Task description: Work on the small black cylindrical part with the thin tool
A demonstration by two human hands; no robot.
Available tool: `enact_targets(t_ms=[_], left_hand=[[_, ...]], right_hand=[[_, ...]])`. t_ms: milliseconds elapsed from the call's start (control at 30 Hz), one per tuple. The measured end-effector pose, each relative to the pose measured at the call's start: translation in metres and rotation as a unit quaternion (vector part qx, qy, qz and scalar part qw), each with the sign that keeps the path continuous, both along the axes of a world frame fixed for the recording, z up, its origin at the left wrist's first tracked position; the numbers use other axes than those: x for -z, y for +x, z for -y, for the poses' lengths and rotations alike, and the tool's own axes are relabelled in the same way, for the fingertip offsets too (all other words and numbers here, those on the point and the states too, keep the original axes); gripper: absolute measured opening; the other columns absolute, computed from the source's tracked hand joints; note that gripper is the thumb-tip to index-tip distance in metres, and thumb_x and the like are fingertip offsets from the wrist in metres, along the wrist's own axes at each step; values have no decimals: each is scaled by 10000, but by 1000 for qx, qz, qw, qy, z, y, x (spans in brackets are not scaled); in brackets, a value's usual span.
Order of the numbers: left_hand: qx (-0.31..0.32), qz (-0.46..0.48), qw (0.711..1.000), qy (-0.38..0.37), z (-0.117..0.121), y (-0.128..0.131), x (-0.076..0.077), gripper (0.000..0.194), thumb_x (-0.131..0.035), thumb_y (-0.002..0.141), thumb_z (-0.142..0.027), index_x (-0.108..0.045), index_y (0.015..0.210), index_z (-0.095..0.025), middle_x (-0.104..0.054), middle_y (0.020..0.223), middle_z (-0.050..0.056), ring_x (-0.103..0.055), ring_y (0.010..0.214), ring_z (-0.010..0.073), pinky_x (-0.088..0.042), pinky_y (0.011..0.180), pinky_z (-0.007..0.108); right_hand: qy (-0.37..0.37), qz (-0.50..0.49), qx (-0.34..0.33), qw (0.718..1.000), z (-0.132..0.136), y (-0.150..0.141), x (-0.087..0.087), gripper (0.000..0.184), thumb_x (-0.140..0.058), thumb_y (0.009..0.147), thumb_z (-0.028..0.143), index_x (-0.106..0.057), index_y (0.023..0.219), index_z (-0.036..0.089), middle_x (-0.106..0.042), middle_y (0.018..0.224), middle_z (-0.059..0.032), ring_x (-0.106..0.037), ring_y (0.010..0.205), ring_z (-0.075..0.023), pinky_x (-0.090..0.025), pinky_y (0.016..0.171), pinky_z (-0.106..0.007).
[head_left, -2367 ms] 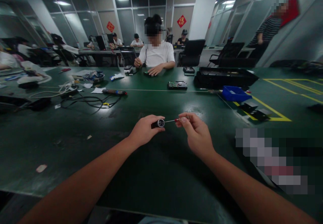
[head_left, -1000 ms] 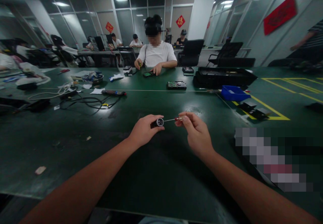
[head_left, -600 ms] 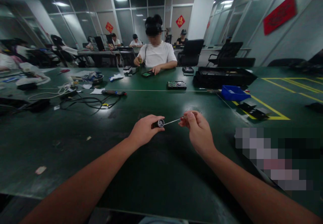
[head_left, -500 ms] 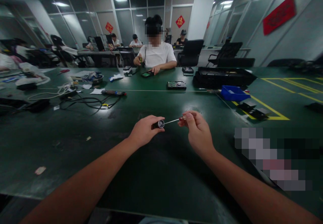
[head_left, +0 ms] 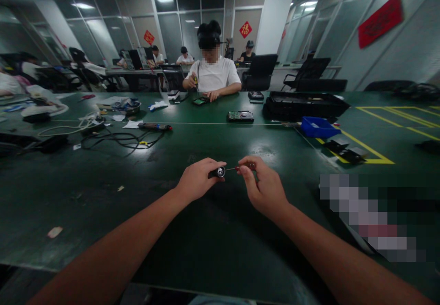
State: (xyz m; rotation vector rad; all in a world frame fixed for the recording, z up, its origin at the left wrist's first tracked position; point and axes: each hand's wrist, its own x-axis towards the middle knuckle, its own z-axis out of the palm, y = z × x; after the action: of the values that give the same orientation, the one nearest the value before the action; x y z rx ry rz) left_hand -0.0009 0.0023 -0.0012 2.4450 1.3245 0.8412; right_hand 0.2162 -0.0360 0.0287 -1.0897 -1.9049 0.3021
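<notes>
Over the middle of the green table, my left hand (head_left: 199, 177) is closed around a dark cylinder (head_left: 220, 172) with a silvery round open end. That end faces toward me and to the right; most of the body is hidden by the palm. My right hand (head_left: 264, 183) pinches a screwdriver (head_left: 237, 169) with a red and clear handle and a thin metal shaft. The shaft points left at the cylinder's open end. Whether its tip touches the inside is too small to tell.
Ahead lies a hard drive (head_left: 240, 116) with its circuit board up. A blue bin (head_left: 319, 127) and a long black tray (head_left: 305, 105) stand at the right. Black cables (head_left: 123, 139) and a dark pen-like tool (head_left: 155, 126) lie left. A co-worker (head_left: 213, 73) sits opposite.
My right hand has moved slightly left and down, bringing the screwdriver handle nearer the cylinder. The cylinder has tilted and dropped a little. The co-worker's tool hand has risen slightly.
</notes>
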Motion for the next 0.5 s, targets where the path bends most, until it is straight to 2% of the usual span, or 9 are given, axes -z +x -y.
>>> enact_targets(t_ms=[133, 300, 500], left_hand=[[2, -27, 1000, 6, 0, 1, 0, 428, -728, 889, -289, -657, 1309, -333, -698, 1226, 6, -672, 1083, 218, -541, 915, 355], [-12, -48, 999, -3, -1, 2, 0, 429, -735, 880, -283, -665, 1301, -328, -705, 1214, 5, -676, 1076, 230, -546, 889, 364], [-9, -28, 1000, -11, -3, 0, 1, 423, -731, 885, -300, -664, 1302, -316, -706, 1202, 10, -670, 1068, 225, -536, 886, 357]], right_hand=[[26, 58, -22, 998, 0, 1, -3, 137, -496, 992, 305, -568, 1063, 211, -713, 952, -96, -697, 861, -232, -520, 755, -358], [11, 61, 4, 998, -2, 0, -5, 122, -460, 998, 273, -547, 1041, 200, -703, 900, -96, -680, 798, -231, -506, 722, -365], [10, 32, 27, 999, -2, 3, -4, 132, -469, 1002, 301, -560, 1029, 210, -702, 869, -79, -691, 795, -232, -498, 712, -360]])
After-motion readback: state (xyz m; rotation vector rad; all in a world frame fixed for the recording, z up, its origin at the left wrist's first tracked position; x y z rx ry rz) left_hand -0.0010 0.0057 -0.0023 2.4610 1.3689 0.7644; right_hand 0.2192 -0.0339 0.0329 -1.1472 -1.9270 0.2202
